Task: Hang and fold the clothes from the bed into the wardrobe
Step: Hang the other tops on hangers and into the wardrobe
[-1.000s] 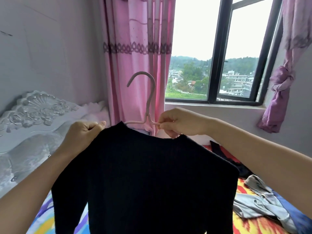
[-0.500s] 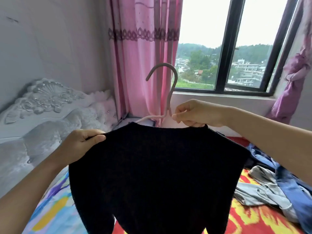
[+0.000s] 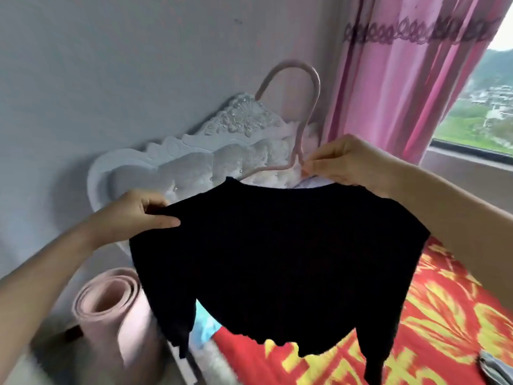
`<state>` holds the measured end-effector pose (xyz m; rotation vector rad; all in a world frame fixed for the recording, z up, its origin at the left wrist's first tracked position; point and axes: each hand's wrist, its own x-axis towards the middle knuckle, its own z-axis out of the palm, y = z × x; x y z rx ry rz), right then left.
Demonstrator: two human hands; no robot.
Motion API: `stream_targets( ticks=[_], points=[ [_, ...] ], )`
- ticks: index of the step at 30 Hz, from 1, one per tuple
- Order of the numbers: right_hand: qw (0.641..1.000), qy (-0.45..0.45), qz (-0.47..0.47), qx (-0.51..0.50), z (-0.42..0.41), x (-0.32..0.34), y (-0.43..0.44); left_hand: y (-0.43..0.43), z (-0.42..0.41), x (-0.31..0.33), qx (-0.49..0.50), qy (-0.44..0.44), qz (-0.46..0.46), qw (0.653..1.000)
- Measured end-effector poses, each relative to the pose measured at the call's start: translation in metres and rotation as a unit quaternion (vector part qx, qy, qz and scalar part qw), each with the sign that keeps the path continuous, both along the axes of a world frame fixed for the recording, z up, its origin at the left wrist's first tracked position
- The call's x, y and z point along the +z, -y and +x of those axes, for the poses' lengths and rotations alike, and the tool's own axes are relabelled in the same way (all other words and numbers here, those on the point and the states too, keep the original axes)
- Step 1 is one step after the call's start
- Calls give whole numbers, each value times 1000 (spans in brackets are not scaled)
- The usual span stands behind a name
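Observation:
A black long-sleeved top [image 3: 277, 259] hangs in the air in front of me on a pale pink hanger [image 3: 302, 112], whose hook rises above the neckline. My left hand [image 3: 138, 215] pinches the top's left shoulder. My right hand [image 3: 344, 162] pinches the neckline together with the hanger's bar at the right of the neck. The sleeves dangle over the bed [image 3: 430, 323] with its red and yellow cover. The hanger's arms are hidden inside the top.
A white carved headboard [image 3: 194, 157] stands against the grey wall. A rolled pink mat [image 3: 111, 309] stands beside the bed at lower left. Pink curtains [image 3: 402, 79] and a window [image 3: 485, 107] are at right. A grey garment [image 3: 497, 368] lies at the bed's lower right edge.
My view has swung left, toward the headboard and the mat. Both hands keep their hold and the top has travelled left with them; the clothes pile has slid out of view.

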<state>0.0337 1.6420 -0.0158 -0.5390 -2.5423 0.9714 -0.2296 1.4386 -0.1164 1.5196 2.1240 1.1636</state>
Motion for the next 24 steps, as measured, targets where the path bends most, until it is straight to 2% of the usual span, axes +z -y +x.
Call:
stream_targets(
  ticks=[4, 7, 10, 14, 16, 19, 21, 24],
  points=[
    [996, -7, -23, 91, -43, -1, 49, 99, -2, 13, 134, -39, 24, 990],
    [984, 4, -40, 175, -79, 0, 97, 178, -2, 15, 248, -79, 48, 964],
    [951, 28, -95, 294, -111, 4, 158, 277, -3, 8, 404, -127, 35, 905],
    [902, 61, -122, 409, -148, 7, 248, 387, 7, 9, 538, -164, -37, 826],
    [887, 68, -125, 439, -167, 9, 296, 433, 14, 8, 586, -170, -101, 786],
    [876, 68, -133, 458, -196, 9, 372, 512, 20, -2, 629, -141, -144, 751],
    [875, 66, -142, 459, -222, 6, 433, 573, 20, -10, 654, -118, -172, 727],
    [883, 74, -168, 432, -259, 2, 515, 644, 17, -14, 693, -128, -197, 682]
  ],
)
